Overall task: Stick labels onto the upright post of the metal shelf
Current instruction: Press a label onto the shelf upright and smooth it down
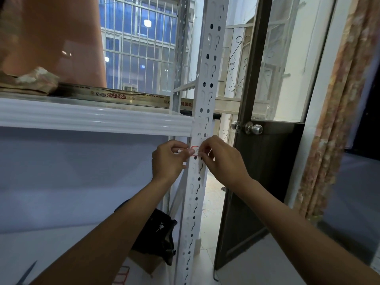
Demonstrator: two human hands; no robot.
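Label went onto the post mid-frame, pinched by both hands; pressing flat looked next.

Dim, bluish indoor light. Two round white lights glow in the barred window glass (dusk-blue outside). The pale tiled floor behind the white perforated metal post is brightest. Wide-angle distortion bows the patterned curtain, and the top-left corner is blurred.

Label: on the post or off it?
On it: the label lies across the post face, the left hand and right hand pinching its ends. Whether it is pressed flat, cannot tell.
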